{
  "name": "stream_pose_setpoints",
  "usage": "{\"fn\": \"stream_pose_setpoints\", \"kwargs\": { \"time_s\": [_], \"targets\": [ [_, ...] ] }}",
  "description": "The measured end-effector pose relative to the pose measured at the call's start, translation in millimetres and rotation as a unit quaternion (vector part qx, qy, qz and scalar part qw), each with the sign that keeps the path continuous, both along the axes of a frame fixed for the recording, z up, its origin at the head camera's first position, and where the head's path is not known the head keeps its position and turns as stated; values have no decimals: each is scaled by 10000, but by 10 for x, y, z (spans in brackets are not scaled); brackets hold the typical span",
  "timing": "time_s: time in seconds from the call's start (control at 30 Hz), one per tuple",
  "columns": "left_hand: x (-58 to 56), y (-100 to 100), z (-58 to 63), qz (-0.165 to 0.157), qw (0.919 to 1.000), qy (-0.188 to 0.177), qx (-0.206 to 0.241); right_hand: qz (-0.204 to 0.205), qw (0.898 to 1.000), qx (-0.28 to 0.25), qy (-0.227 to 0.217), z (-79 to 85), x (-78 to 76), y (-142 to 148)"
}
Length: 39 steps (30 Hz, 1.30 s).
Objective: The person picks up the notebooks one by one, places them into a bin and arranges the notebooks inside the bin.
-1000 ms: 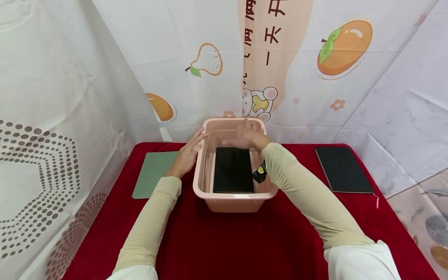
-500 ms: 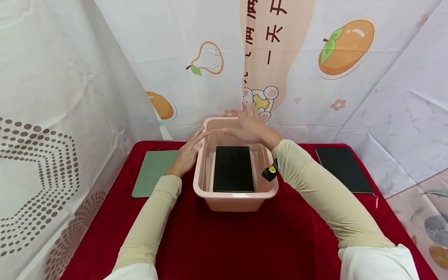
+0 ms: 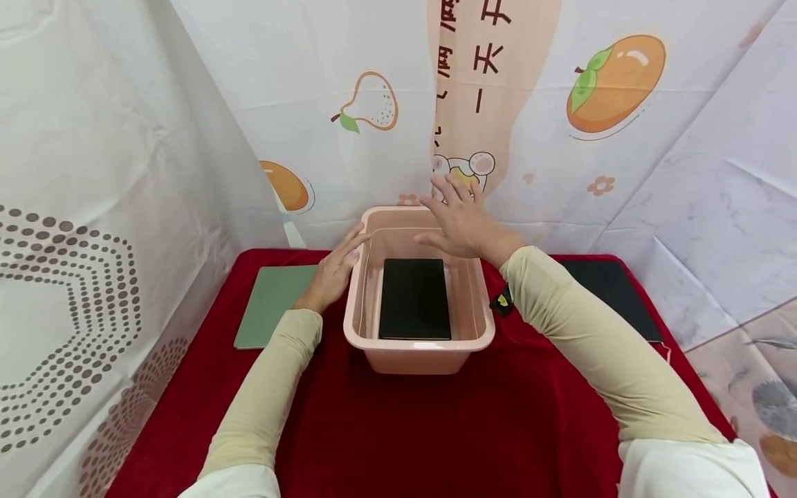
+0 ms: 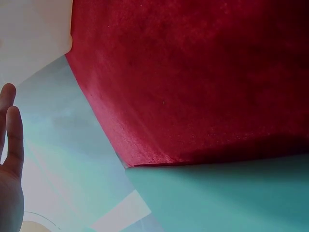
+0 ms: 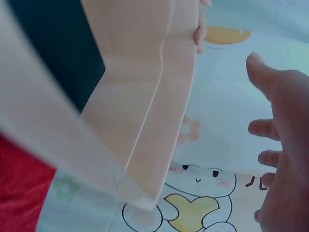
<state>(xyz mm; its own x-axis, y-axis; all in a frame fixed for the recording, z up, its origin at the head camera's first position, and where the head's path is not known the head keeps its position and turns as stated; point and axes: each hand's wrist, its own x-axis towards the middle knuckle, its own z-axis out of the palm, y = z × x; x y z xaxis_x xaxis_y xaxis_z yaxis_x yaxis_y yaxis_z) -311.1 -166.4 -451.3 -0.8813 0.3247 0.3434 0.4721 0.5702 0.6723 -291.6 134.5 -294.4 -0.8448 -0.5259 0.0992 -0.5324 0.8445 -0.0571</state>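
Observation:
A pink plastic basin (image 3: pixel 418 356) stands in the middle of the red cloth, with a black notebook (image 3: pixel 415 299) lying flat on its floor. Against the basin's left rim rests my left hand (image 3: pixel 332 279), its fingers extended along the outside. My right hand (image 3: pixel 463 225) hovers over the far right corner of the basin, fingers spread and nothing in them. In the right wrist view that right hand (image 5: pixel 289 145) is apart from the basin wall (image 5: pixel 164 96), and the notebook (image 5: pixel 58 48) shows inside.
A green notebook (image 3: pixel 274 304) lies left of the basin, partly behind my left arm. To the right a dark notebook (image 3: pixel 613 297) with a pink ribbon is partly covered by my right sleeve. A printed curtain (image 3: pixel 280 90) hangs close behind the table's back edge.
My right hand has risen out of the basin and moved right, holding nothing. The black notebook stays in the basin. The left hand keeps its place at the rim.

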Motion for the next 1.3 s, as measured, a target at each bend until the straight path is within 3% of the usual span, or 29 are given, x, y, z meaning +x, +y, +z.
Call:
{"fn": "stream_pose_setpoints", "kwargs": {
  "time_s": [0.23, 0.47, 0.8, 0.97, 1.13, 1.3],
  "targets": [
    [7, -7, 6, -46, 10000, 51, 17, 278, 9967, -27, 758, -62, -42, 123],
    [-13, -18, -17, -61, 9999, 94, 63, 622, 9803, -124, 1868, -182, -123, 319],
    [-5, -12, -9, -85, 9998, 139, 124, 580, 9614, -125, 2689, -446, -187, 707],
    [-3, -3, 14, -106, 9997, 162, 171, 285, 9672, -163, 2520, -529, -189, 858],
    [1, -5, 18, -122, 9997, 117, 148, -94, 9820, -66, 1887, -602, -156, 975],
    [-4, -9, -1, -124, 9998, 88, 138, -449, 9904, -48, 1308, -679, -116, 1081]
  ]
}}
